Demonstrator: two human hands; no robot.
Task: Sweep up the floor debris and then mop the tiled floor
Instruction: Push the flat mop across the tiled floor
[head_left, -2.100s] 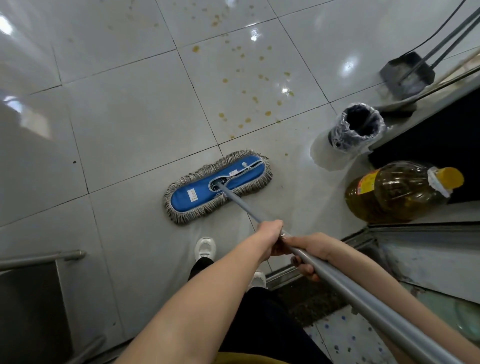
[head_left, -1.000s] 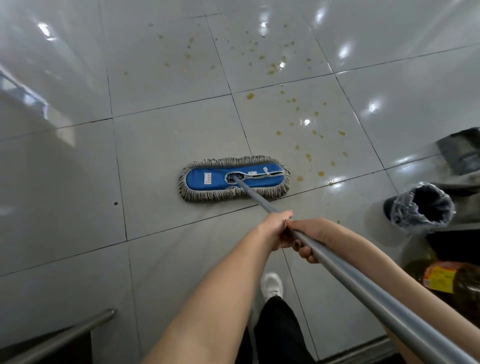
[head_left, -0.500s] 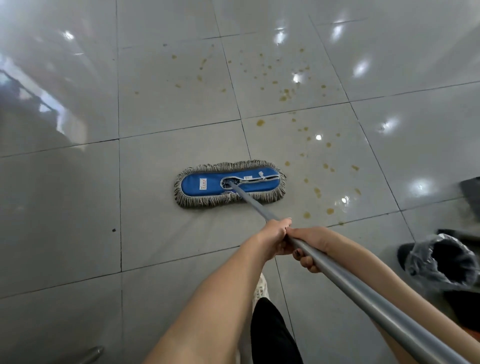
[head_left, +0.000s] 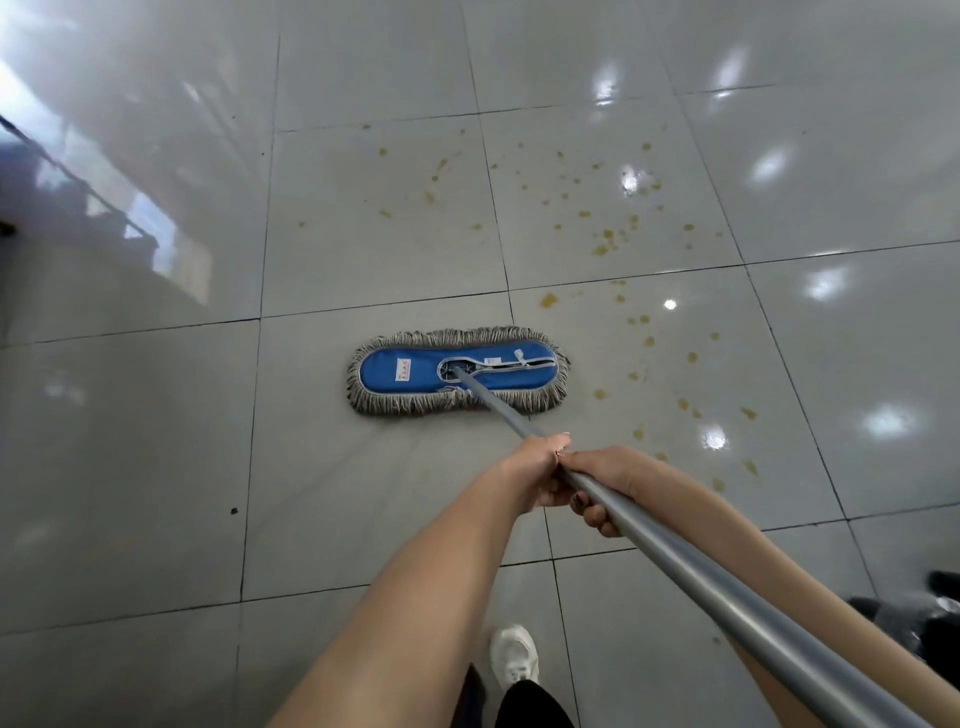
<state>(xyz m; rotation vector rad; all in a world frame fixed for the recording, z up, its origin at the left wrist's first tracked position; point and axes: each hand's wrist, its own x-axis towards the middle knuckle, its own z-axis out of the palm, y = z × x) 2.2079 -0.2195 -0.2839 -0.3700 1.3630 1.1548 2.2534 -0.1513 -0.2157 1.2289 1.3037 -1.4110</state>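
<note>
Nearest: your white shoe (head_left: 514, 656) stood on the tiled floor (head_left: 130, 467), below your forearms. At the right edge was a dark, blurred object (head_left: 914, 618), which could not be identified.

The grey handle (head_left: 727, 587) ran from the lower right corner up and leftward. Right hand (head_left: 597, 486): fingers curled under and round the handle, gripping it. Left hand (head_left: 537, 470): closed round the handle just ahead of the right, the two hands touching. A black speck (head_left: 234, 511) sat on a tile to your left, well apart from the mop.

Beyond the hands, the handle met the mop head (head_left: 457, 370), which had a blue top and a grey fringe. It lay flat on the floor, long side crosswise, across a tile joint.

Yellow-brown spots (head_left: 602, 249) were scattered right of the head and beyond it, over several tiles. The closest lay near its right end.
</note>
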